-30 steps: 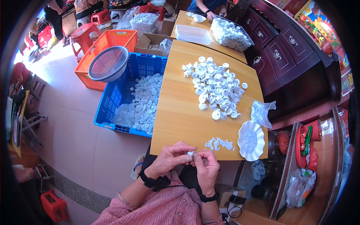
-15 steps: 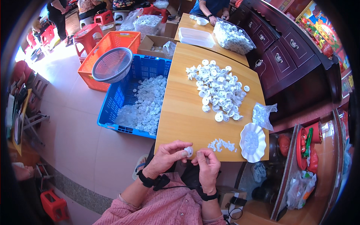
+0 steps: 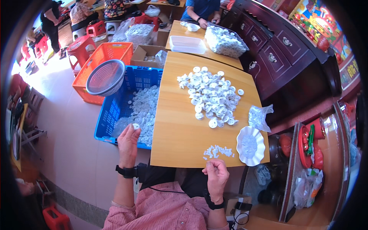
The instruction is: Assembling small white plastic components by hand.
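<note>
White pieces (image 3: 215, 97); yellow-brown tabletop (image 3: 176, 130), wood-grained; blue crate (image 3: 140, 78); orange crate (image 3: 115, 51); dark maroon cabinet (image 3: 281, 71) (almost black).

Glare whitens the floor (image 3: 42, 78) at upper left.

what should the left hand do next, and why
Probably release the round white piece into the blue crate: the left hand pinches it at its fingertips, appears to be over the crate's near end, and many similar-looking white pieces already lie inside.
</note>
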A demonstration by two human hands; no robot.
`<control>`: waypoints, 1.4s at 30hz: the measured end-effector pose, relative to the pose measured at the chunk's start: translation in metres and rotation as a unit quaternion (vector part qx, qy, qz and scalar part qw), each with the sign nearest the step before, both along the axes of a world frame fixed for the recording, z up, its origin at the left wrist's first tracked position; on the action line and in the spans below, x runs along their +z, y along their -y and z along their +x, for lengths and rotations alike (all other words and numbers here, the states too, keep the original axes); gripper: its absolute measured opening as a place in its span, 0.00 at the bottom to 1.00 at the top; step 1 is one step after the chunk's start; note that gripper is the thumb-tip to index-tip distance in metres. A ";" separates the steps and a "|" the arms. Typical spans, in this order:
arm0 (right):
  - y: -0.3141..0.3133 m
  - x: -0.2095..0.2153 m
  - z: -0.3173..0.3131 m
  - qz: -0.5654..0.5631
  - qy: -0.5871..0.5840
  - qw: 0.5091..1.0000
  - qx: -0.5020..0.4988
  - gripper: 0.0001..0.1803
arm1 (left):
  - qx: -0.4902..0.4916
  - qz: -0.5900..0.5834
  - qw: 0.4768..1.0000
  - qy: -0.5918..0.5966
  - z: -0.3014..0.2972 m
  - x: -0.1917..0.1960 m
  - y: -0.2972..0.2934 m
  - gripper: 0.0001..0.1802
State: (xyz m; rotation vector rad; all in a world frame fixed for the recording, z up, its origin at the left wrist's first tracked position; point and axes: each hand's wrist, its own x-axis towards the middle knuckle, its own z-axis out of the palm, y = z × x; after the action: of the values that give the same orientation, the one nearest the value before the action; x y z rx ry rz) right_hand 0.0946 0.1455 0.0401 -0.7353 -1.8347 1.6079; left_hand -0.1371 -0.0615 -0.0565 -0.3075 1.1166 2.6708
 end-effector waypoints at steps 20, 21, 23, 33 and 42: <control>-0.058 -0.003 -0.077 0.473 0.256 0.843 0.018 0.25 | -0.252 -0.152 0.944 -0.146 0.085 0.097 -0.067 0.11; -0.061 -0.006 -0.079 0.474 0.256 0.842 0.019 0.25 | -0.273 -0.152 0.940 -0.134 0.089 0.091 -0.070 0.11; -0.066 -0.013 -0.082 0.490 0.270 0.828 0.039 0.23 | -0.301 -0.161 0.933 -0.116 0.095 0.082 -0.074 0.12; -0.074 -0.007 -0.068 0.350 0.109 0.928 0.059 0.10 | -0.324 -0.185 0.922 -0.105 0.097 0.073 -0.081 0.14; -0.052 0.029 -0.041 0.153 0.130 0.950 0.238 0.11 | -0.302 -0.104 0.924 -0.212 0.098 0.064 -0.096 0.19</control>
State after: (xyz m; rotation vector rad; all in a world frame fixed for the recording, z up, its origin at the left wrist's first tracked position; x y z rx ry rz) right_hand 0.0538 0.1974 0.0688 -0.3944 -2.5337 1.4944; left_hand -0.0393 0.0349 0.0074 0.5308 1.3425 2.1062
